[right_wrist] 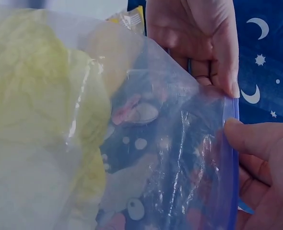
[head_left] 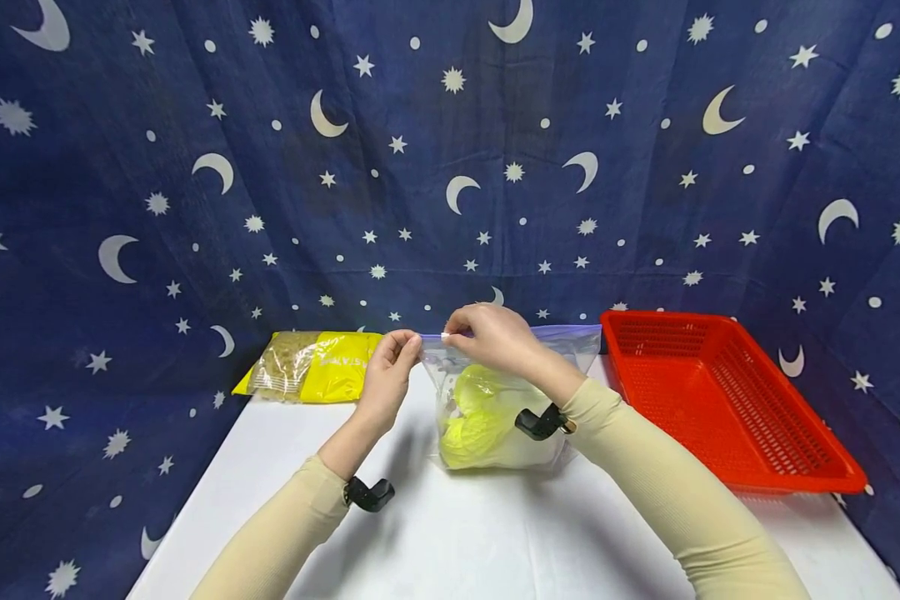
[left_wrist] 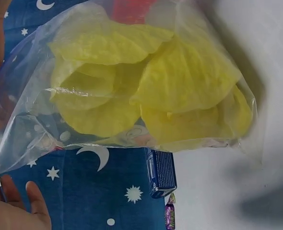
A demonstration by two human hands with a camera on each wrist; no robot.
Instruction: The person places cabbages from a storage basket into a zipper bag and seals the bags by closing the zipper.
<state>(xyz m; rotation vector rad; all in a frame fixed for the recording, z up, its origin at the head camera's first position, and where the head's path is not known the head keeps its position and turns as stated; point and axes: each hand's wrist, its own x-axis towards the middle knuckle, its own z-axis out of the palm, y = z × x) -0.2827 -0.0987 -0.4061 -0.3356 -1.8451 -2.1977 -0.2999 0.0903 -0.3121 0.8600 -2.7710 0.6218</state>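
Note:
A clear zip bag (head_left: 570, 342) with a purple-blue top strip stands upright on the table, spread between both hands. Pale yellow-green cabbage leaves (head_left: 472, 433) fill its lower part; they show large through the plastic in the left wrist view. My left hand (head_left: 387, 375) pinches the bag's left top corner between thumb and fingers. Close beside it, my right hand (head_left: 498, 337) pinches the top strip, a small white piece (head_left: 446, 336) showing at its fingertips. The right wrist view has the right thumb (right_wrist: 252, 139) on the strip just below the left thumb (right_wrist: 228, 67).
A yellow pasta packet (head_left: 337, 367) lies at the back left of the white table (head_left: 450, 542). At the right stands a red plastic basket (head_left: 690, 400). Behind the bag are a dark blue box (left_wrist: 161, 172) and a purple-wrapped sweet (left_wrist: 170, 214). A starry curtain (head_left: 420, 125) hangs behind.

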